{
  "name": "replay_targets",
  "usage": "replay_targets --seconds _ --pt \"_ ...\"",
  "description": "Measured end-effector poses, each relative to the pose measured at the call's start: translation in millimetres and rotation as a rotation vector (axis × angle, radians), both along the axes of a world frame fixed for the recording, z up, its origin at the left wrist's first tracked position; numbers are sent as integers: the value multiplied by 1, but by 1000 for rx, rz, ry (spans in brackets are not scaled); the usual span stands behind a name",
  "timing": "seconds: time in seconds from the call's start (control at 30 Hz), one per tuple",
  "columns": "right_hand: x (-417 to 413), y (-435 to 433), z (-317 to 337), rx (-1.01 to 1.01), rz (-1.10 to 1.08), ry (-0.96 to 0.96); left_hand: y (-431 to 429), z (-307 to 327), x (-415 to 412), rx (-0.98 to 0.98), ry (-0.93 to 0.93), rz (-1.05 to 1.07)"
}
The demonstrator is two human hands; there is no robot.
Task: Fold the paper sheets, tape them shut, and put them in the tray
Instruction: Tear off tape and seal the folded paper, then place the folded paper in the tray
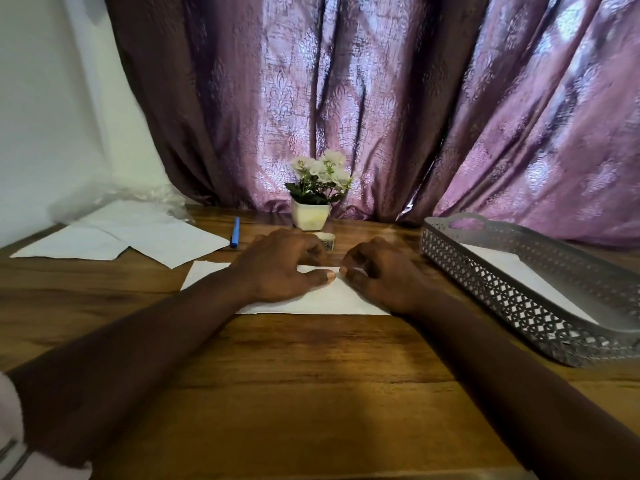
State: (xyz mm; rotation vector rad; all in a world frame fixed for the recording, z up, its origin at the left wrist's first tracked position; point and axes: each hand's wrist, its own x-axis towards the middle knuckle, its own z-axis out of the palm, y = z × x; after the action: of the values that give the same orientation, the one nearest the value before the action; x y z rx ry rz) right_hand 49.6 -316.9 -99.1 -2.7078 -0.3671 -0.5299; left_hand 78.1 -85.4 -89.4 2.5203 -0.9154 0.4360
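At table centre, under both hands: a white folded sheet (332, 296) lying flat on the wooden table (277, 375).
Left hand (280, 265): palm down on the sheet, fingers curled, thumb tip pressed along the upper fold edge — not closed around anything, pinning rather than grasping.
Right hand (377, 271): mirrors it, thumb tip almost touching the left thumb at the middle of the fold; likewise pressing, nothing grasped.
Reason for the hold: judged to be flattening or keeping the flap shut at its midpoint, where a strip of tape would go; whether tape is already on cannot be told.
Tape roll (326, 241): just beyond the knuckles, between the hands and the flowerpot — kept within easy reach of either hand.
Flowerpot (310, 216): small white pot with white flowers, at the back edge before the curtain (381, 98); decoration, out of the working area.
Pen (235, 232): blue, lying left of the pot, apart from the sheet.
Loose sheets (131, 237): unfolded white paper stacked at the far left, well apart from the hands; judged to be the supply still to fold.
Tray (485, 282): grey perforated metal, on the right side of the table, with white paper (512, 271) already inside; placed near the right hand for drop-off.
Progress: partway, by my judgement.
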Motion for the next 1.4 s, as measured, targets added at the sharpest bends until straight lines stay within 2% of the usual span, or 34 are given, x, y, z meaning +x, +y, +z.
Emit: replay_targets --seconds 0.13,0.3,0.37,0.53,0.63,0.7,0.77,0.87,0.93,1.0,1.1,1.2,1.3,1.4 --pt "5 -2 -1 2 1 5 11 6 -4 237 133 117" --pt "6 -1 -1 32 35 27 15 3 4 61 231 66" --pt "3 1 0 51 48 10 15 -1 4 -23 211 42" --pt "-10 0 3 412 133 86 11 3 -5 -59 -54 -11" --pt "-21 -2 7 525 115 54 2 4 -13 51 -412 53" --pt "-29 -7 13 558 62 -40 -9 3 -25 63 -585 63" --pt "-44 -17 19 570 -17 -172 -23 0 -36 94 -642 -61" --pt "-74 -39 30 682 -158 -358 -39 -6 -44 157 -614 -241" --pt "-95 -61 41 798 -258 -436 -44 -9 -44 186 -564 -278" --pt "-110 -88 55 832 -356 -502 -44 -11 -39 224 -531 -266" --pt "-126 -129 78 835 -576 -503 -40 -13 -36 203 -479 -297" --pt "-124 -158 85 876 -717 -329 -39 -15 -34 171 -436 -310" --pt "-115 -168 81 680 -806 -161 -40 -18 -32 151 -392 -322" --pt "-118 -166 85 276 -967 -28 -40 -20 -26 150 -378 -314"
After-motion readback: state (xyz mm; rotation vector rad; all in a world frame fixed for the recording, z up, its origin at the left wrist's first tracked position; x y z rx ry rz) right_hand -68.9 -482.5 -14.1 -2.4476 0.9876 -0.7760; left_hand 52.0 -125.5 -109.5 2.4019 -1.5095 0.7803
